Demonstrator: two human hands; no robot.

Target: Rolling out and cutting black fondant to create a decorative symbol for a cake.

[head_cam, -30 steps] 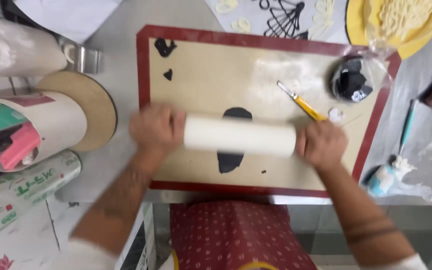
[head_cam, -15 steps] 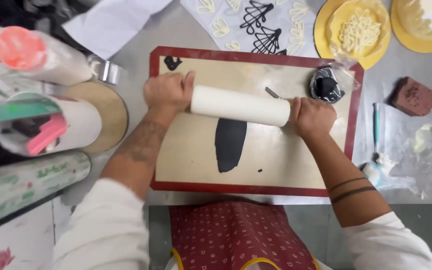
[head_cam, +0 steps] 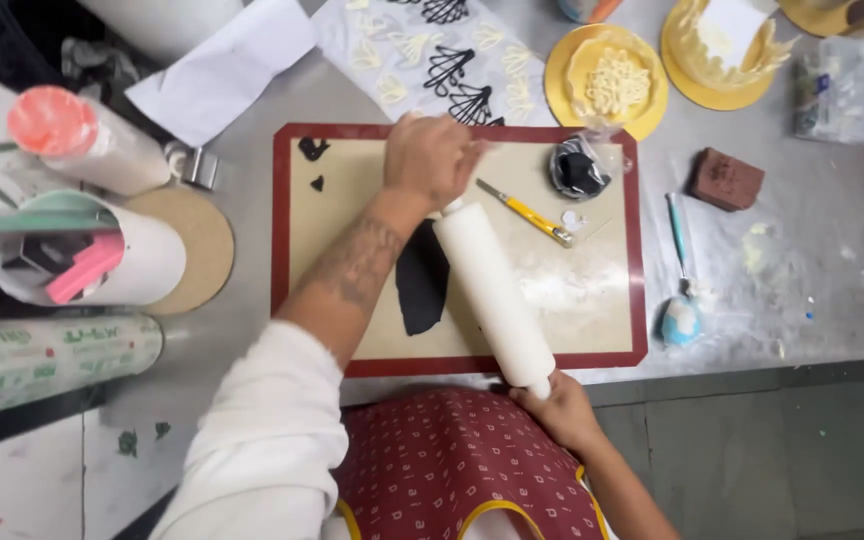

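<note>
Both hands clenched on white rolling pin [head_cam: 492, 295]: left hand [head_cam: 432, 160] far end, right hand [head_cam: 557, 410] near end. Stiff, smooth; black fondant [head_cam: 420, 280] soft, tearable.

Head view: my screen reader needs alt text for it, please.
Two hands hold a white rolling pin diagonally over a red-edged baking mat, left hand at the far end, right hand at the near end. A flattened black piece lies beside the pin.

Grey steel worktable [head_cam: 812, 300], grey tiled floor [head_cam: 752, 450], even light
</note>
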